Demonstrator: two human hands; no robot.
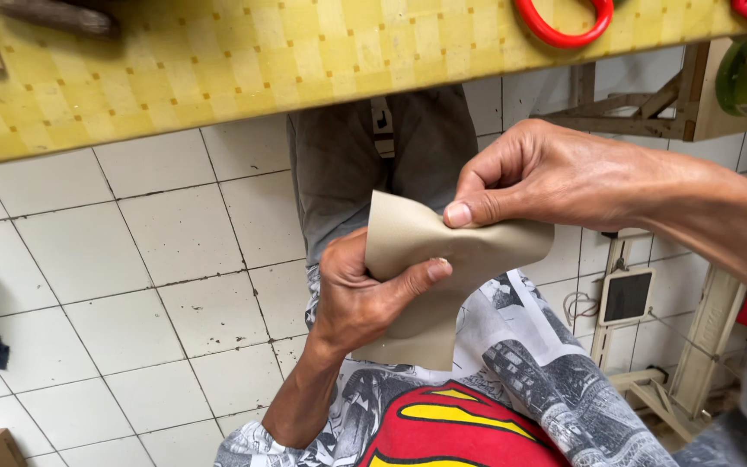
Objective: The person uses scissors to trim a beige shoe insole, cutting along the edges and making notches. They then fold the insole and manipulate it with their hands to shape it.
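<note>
While my left hand (358,298) and right hand (542,177) are both pinching it at centre frame, the tan leather piece (443,285) is bending smoothly, its lower edge hanging free above my printed shirt (512,389).

The piece of material (430,285) held in both hands is plain beige-tan. The tabletop (218,60) has a yellow check pattern. The scissor handle (564,26) is red. The floor tiles (131,259) are white with dark grout. The trousers (347,173) look grey-brown, perhaps darkened by shadow.
</note>
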